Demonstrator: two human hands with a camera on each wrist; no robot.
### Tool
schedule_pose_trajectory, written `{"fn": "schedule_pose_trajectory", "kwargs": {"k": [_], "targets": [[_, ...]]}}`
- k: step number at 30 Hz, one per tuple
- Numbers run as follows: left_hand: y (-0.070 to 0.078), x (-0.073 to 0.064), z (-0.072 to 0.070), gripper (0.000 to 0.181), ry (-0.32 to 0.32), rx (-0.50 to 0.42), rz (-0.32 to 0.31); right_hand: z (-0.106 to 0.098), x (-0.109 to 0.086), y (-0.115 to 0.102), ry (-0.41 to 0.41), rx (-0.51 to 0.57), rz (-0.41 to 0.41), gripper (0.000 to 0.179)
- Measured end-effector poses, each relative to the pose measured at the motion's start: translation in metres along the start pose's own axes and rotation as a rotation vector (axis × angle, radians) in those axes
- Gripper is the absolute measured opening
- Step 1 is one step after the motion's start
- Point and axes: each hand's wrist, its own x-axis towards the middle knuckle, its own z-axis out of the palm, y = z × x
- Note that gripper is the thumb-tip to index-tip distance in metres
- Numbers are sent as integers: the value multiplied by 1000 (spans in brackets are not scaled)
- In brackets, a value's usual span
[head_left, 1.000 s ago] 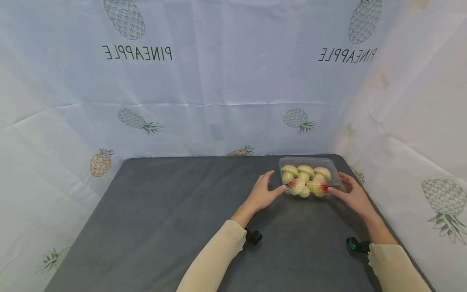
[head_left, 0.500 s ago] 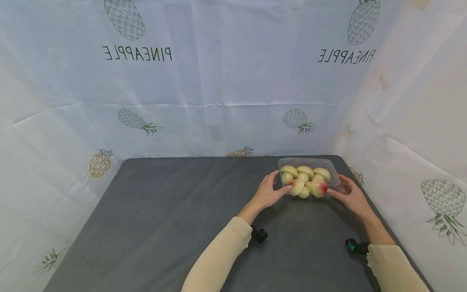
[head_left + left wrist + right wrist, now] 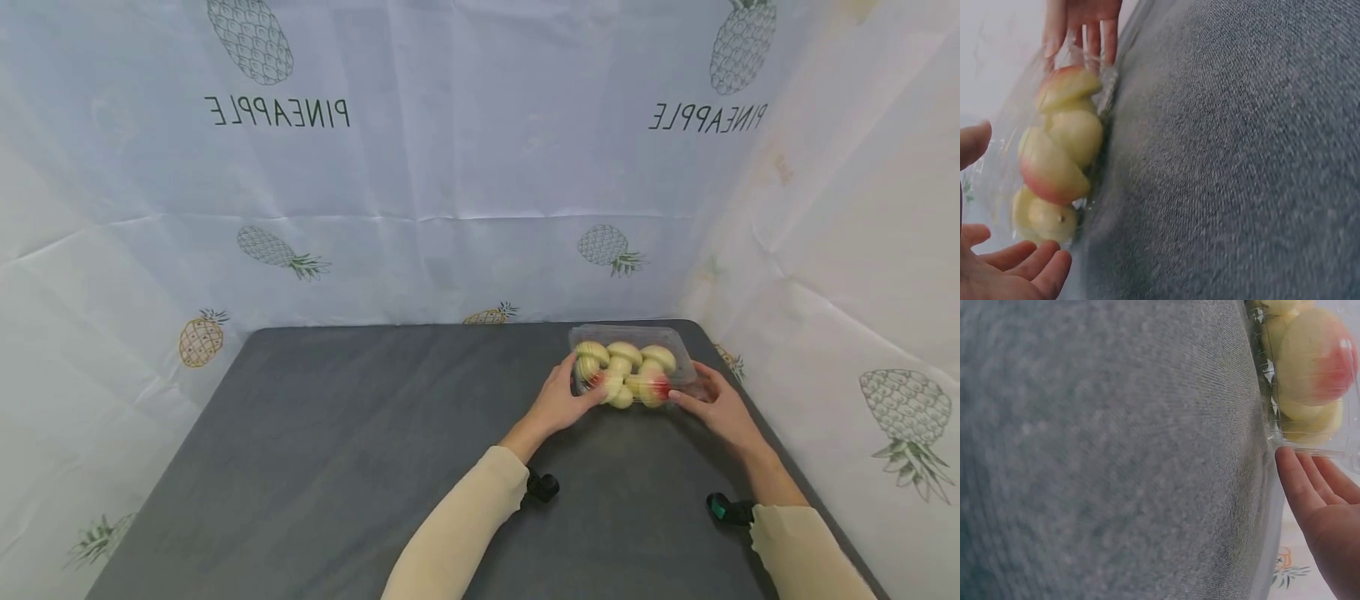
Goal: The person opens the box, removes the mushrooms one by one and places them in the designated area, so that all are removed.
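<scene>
Head view forward-down, wrist views close, clear box in all

One tabletop; one clear container — fruits inside it, too overlapped to count; two hands beside it; two sleeves.

Both arms are stretched forward, and cream sleeves are worn down to the wrists. The left hand is held with its thumb spread wide from its fingers, which are bent only a little. The right hand is turned to face it, with its fingers held almost straight and its thumb set apart.
</scene>
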Motion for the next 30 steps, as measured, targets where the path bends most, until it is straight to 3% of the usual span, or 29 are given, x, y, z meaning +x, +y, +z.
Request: {"fn": "schedule_pose_trajectory", "kwargs": {"k": [6,14,30], "targets": [[1,0,8,87,39,-37,-11,4,-1,-1,-6,14,7,92],[0,2,15,80,102,-63,21,4,1,0,16,0,7,90],[-1,-4,10,78,111,-5,45,9,-6,-6,0,4,2,91]]}}
